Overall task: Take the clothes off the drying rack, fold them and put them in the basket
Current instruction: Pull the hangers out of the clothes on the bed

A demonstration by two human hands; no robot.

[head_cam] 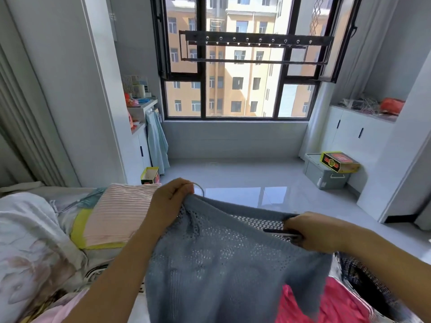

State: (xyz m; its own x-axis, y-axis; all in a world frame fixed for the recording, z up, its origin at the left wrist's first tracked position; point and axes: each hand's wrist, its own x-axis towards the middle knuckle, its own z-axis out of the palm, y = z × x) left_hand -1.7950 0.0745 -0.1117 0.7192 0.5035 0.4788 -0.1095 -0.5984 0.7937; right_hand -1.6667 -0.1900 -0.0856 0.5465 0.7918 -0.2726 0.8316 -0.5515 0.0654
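On the left, a bed (35, 241) with floral bedding carries a folded pink ribbed cloth (116, 213) near its right edge. Just beside that cloth, the left hand (170, 199) is clenched around the top of a blue-grey knitted sweater (221, 264), with the metal hook of a hanger (199, 186) curving out past its fingers. The sweater spreads between the 2 hands and drapes down toward the bottom of the view, off the drying rack (256, 43), which hangs high in front of the window. The right hand (312, 231) grasps the sweater's other shoulder together with the hanger's dark end. Below it, in the lower right corner, a dark mesh basket (356, 273) holds a pink-red garment (326, 304), partly covered by the sweater's hem.
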